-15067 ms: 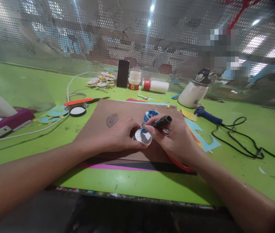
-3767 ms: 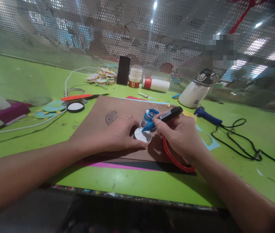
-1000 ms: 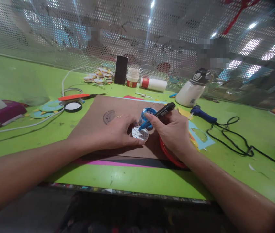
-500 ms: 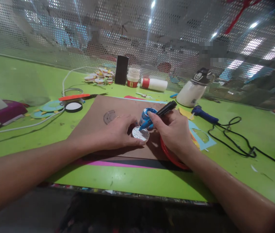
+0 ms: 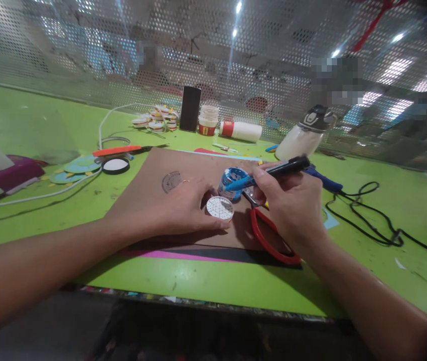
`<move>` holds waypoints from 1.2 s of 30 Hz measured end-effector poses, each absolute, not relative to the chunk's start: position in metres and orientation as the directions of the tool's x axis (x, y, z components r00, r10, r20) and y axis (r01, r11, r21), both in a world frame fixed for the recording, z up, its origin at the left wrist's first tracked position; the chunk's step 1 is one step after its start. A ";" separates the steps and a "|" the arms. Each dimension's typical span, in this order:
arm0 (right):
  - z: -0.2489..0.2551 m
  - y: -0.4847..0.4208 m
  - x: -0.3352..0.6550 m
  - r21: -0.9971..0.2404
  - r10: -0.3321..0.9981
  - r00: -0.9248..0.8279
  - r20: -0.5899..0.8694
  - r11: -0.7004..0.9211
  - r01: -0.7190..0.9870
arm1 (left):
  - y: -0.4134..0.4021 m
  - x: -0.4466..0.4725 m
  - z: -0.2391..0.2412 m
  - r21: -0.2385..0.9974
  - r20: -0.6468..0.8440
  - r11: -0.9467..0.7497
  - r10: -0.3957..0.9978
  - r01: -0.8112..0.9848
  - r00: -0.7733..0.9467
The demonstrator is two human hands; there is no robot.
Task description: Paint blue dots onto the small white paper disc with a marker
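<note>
My left hand (image 5: 181, 208) steadies a small round white disc (image 5: 220, 208) by its edge, thumb at the near side and fingers at the far side. Dark lines and dots pattern the disc's top. In my right hand (image 5: 296, 200) is a black marker (image 5: 290, 166) with a blue front end, held closed-fingered and slanting down leftward. Its tip is off the disc, before a blue-smeared jar (image 5: 225, 188). Beneath my right hand lie red-handled scissors (image 5: 260, 240), partly covered. All this is over a brown board (image 5: 138, 200) bearing a dark semicircular print.
At the back stand a phone (image 5: 190, 109), paper cups (image 5: 207, 123) and a white kettle (image 5: 296, 138). A blue glue gun (image 5: 324, 179) with a black cord lies to the right. Leftward are an orange-handled cutter (image 5: 117, 151), a black-rimmed round lid (image 5: 115, 166) and a purple power strip (image 5: 13, 180).
My right hand has moved right, lifting the marker's tip off the disc and tilting it flatter. More of the scissors now shows. My left hand keeps its hold on the disc.
</note>
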State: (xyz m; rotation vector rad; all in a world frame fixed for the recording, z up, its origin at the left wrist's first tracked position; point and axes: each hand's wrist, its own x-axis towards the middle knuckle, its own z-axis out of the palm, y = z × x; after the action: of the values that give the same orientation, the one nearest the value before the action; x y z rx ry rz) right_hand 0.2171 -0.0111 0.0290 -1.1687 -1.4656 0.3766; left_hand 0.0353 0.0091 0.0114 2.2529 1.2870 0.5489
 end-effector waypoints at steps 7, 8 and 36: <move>0.036 -0.015 0.217 -0.778 0.843 0.048 0.536 0.472 0.414 | 0.012 0.034 0.012 0.574 0.108 -0.493 0.837 0.654 0.536; 0.035 -0.015 0.218 -0.770 0.841 0.027 0.540 0.481 0.418 | 0.013 0.033 0.011 0.573 0.105 -0.491 0.838 0.656 0.536; 0.018 -0.014 0.217 -0.808 0.903 -0.076 0.424 0.415 0.418 | 0.017 0.033 0.003 0.515 0.142 -0.506 0.847 0.692 0.513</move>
State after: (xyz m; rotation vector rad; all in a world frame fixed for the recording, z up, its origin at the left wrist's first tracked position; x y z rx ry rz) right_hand 0.2170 -0.0140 0.0183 -1.1677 -1.6800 0.6127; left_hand 0.0329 0.0175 0.0028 2.3636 1.2702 0.5369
